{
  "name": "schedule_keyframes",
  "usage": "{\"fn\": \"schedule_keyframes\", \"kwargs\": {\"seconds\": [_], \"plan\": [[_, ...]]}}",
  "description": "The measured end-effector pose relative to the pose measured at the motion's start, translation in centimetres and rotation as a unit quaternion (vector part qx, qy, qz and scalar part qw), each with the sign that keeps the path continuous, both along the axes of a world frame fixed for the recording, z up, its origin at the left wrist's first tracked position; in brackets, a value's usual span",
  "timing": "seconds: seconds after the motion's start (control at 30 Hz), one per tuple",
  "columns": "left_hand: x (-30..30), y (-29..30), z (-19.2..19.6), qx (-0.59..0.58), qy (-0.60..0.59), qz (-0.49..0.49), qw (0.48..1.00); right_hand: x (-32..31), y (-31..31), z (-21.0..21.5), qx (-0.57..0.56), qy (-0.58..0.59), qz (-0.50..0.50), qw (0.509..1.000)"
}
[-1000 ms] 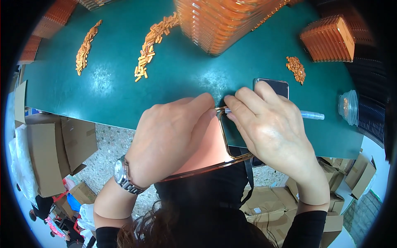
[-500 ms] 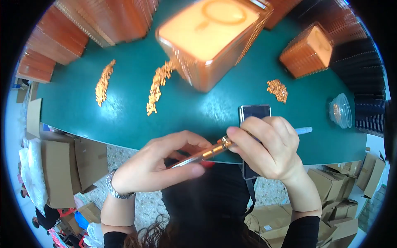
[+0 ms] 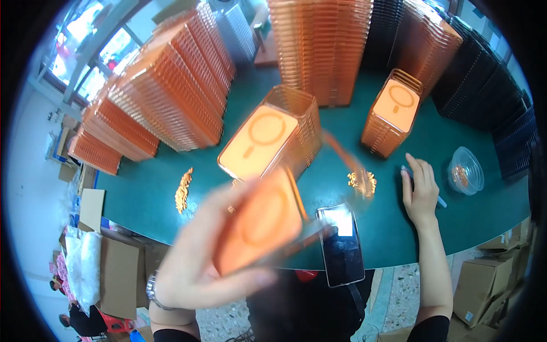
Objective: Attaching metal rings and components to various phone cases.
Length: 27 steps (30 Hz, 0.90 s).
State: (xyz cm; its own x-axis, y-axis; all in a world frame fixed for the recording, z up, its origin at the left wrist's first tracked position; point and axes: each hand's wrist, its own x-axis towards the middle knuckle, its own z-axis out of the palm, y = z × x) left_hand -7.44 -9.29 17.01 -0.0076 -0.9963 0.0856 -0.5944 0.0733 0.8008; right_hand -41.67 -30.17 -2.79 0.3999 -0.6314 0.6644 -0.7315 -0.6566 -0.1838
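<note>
Two hands: left hand (image 3: 199,268) grip holds orange case (image 3: 259,225); right hand (image 3: 420,194) flat on table (image 3: 142,199); phone (image 3: 341,244) between.

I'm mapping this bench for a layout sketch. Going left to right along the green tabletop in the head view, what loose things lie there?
Small orange pile → dark phone → second orange pile → right hand → clear plastic bowl.

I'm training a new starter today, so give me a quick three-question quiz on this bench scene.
1. True or false: the left hand holds an orange case.
2. What lies on the table edge beside that case? A) phone B) mug C) scissors
3. Which hand rests flat on the table?

Key: 1 true. 2 A, the phone. 3 the right hand, near a clear bowl.
</note>
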Motion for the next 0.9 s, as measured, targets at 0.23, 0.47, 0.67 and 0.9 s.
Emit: {"fn": "schedule_keyframes", "kwargs": {"seconds": [0.23, 0.47, 0.67, 0.9], "plan": [[1.1, -10.4, 0.1, -0.084, -0.347, 0.095, 0.929, -0.4, -0.3, -0.8, 0.094, -0.057, -0.037, 0.993], [1.2, -9.8, -1.5, -0.002, -0.432, 0.093, 0.897, -0.6, -0.5, -0.3, 0.138, -0.085, -0.044, 0.986], [-1.4, -9.5, 0.2, -0.123, -0.564, 0.049, 0.815, -0.7, -0.6, -0.5, 0.138, -0.074, -0.057, 0.986], [-12.8, -20.6, -3.6, -0.279, -0.253, -0.052, 0.925, -1.0, 0.0, -1.0, 0.150, -0.068, -0.064, 0.984]]}}
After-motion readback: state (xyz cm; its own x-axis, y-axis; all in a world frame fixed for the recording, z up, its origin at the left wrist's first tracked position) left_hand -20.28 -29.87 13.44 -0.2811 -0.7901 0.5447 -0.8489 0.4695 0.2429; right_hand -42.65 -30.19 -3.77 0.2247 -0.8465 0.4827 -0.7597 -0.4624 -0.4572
